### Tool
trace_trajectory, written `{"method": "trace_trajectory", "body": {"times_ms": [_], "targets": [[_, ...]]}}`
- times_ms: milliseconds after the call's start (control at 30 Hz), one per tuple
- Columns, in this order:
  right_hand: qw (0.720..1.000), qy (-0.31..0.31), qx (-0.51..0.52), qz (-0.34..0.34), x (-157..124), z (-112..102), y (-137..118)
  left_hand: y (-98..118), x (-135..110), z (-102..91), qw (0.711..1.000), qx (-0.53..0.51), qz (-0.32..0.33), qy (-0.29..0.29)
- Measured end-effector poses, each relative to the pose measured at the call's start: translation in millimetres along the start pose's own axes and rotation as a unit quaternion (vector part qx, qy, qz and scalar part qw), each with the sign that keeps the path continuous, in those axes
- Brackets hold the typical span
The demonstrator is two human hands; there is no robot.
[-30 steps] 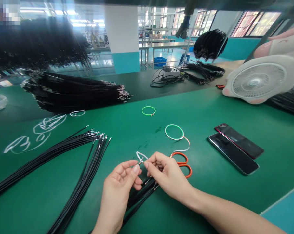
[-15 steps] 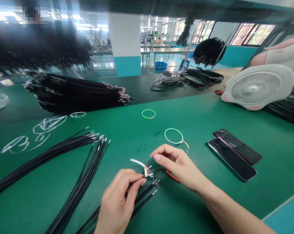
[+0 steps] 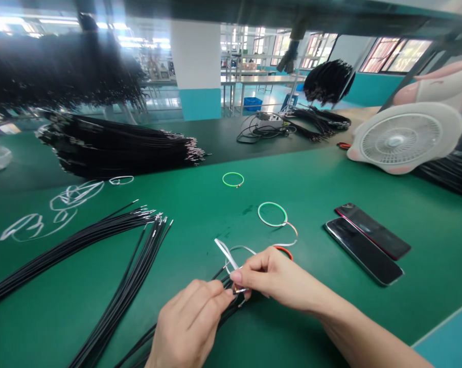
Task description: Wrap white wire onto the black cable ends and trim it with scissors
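My left hand (image 3: 190, 322) is closed in a pinch on the silvery end of a black cable (image 3: 236, 292). Right beside it, my right hand (image 3: 273, 278) has thumb and fingers pressed together around a white strip (image 3: 225, 251), at the cable's tip. The strip's free end sticks up to the left, and a thin pale strand loops behind it. More black cables (image 3: 137, 343) run beneath my hands, partly covered. An orange-red handle (image 3: 285, 251) shows behind my right hand; the rest of that tool is hidden.
Black cable bundles (image 3: 119, 278) lie left on the green table (image 3: 200, 204). A larger bundle (image 3: 131, 145) rests behind. Two green rings (image 3: 272, 213) (image 3: 233, 179) lie ahead. Two phones (image 3: 363, 250) and a white fan (image 3: 403, 138) are on the right, a power strip (image 3: 269, 120) at the back.
My right hand has come down and left to the cable end and closed on the white strip. The strip now points more upright. My left hand has shifted slightly right.
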State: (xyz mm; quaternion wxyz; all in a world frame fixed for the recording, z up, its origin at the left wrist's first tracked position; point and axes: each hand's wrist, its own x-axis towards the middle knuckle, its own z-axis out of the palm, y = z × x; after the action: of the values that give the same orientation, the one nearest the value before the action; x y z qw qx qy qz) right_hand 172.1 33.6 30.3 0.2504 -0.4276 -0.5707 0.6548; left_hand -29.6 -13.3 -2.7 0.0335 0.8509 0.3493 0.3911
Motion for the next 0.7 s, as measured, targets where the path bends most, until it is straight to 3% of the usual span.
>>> {"method": "trace_trajectory", "body": {"times_ms": [367, 700], "targets": [[0.993, -0.006, 0.106, 0.043, 2.2, 1.6, 0.1, 0.3, -4.2, 1.0, 0.998, 0.024, 0.057, 0.014], [0.992, -0.037, 0.098, 0.063, 1.4, -3.2, -3.1, -0.9, -5.1, 0.6, 0.998, 0.032, 0.047, 0.025]]}}
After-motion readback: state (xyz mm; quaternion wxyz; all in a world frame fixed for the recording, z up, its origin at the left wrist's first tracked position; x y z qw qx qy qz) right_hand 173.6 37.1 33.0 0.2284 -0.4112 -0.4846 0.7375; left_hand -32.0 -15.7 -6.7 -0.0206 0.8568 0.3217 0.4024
